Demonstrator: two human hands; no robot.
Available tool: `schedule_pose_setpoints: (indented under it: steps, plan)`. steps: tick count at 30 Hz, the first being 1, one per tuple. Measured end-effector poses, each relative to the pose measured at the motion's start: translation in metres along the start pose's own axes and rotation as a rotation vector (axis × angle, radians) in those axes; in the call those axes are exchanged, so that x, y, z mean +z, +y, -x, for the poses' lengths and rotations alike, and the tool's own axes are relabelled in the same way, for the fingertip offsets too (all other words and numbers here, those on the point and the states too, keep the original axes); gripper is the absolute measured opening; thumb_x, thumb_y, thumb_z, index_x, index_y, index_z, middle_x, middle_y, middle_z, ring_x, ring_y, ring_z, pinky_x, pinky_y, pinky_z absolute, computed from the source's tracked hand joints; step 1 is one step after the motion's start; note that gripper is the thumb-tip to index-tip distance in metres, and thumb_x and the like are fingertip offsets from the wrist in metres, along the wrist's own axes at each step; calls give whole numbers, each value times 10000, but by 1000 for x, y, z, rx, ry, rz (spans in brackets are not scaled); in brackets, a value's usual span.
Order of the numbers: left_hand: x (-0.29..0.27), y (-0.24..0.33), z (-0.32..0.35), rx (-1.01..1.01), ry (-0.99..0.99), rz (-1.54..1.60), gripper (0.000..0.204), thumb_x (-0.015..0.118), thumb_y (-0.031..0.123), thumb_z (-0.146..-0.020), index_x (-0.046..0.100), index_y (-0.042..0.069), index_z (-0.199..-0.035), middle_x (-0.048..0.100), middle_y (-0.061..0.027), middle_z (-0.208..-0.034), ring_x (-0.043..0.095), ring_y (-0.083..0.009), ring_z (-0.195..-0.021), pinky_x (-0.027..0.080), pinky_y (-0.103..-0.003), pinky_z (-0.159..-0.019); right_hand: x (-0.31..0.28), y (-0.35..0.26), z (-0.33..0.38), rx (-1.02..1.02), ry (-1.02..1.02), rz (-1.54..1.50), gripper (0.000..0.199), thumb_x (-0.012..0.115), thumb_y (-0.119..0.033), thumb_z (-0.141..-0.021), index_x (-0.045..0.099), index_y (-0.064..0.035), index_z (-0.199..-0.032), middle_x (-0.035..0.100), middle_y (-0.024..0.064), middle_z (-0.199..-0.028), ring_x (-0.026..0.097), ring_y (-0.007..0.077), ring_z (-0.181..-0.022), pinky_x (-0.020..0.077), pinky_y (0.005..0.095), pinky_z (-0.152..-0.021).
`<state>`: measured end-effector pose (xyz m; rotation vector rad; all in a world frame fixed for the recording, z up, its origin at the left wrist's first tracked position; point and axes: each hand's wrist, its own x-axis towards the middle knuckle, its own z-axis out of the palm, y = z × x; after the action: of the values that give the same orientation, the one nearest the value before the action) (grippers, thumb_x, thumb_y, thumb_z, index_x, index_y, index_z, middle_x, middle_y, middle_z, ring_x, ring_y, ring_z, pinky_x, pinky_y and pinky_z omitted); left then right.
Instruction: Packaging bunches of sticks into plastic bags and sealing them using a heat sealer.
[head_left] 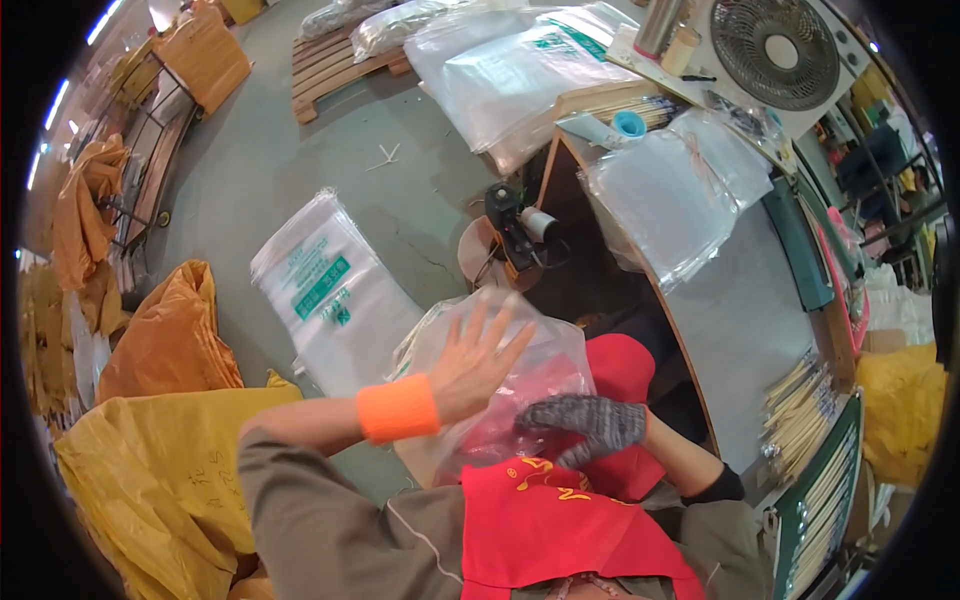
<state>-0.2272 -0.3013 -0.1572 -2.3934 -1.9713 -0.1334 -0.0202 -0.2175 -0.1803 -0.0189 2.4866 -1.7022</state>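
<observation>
My left hand (485,362), bare with an orange wristband (398,408), has its fingers spread over a clear plastic bag (540,345) on my lap; its fingertips are a little blurred. My right hand (592,424) wears a grey knitted glove, its fingers closed over the near right part of the bag. Red cloth shows through the plastic. The glove hides the gripped edge. Beyond my left wrist lies a stack of clear bags with green print (330,290).
A desk (720,330) at right bears more clear bags (680,190), a blue tape roll (628,124), a fan (775,50) and bundled sticks (800,405). A small black machine (515,230) stands ahead. Yellow sacks (160,470) crowd the left; a wooden pallet (345,75) lies farther off.
</observation>
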Motion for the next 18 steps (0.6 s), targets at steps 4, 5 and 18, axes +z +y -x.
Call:
schedule_pose_setpoints:
  steps: [4, 5, 18]
  plan:
    - [16, -17, -61, 276, 479, -150, 440, 565, 148, -698, 525, 93, -1133, 521, -173, -1080, 531, -271, -957, 428, -401, -802, 19, 9, 5, -63, 324, 943, 458, 620, -300, -731, 538, -127, -1147, 599, 124, -1021, 587, 256, -945, 463, 352, -802]
    - [34, -32, -64, 174, 194, -56, 325, 568, 132, -666, 548, 87, -987, 556, -123, -912, 557, -242, -830, 434, -376, -742, 29, 30, 2, 15, 341, 896, 400, 615, -246, -706, 565, -125, -1084, 609, 106, -951, 596, 256, -876, 473, 356, -734]
    - [-101, -20, -9, 52, 309, -48, 219, 568, 55, -647, 603, 37, -862, 577, -108, -890, 567, -234, -766, 483, -330, -628, -14, -45, -25, -477, 343, 745, 161, 586, -199, -635, 597, -126, -779, 551, 39, -757, 561, 221, -736, 446, 356, -657]
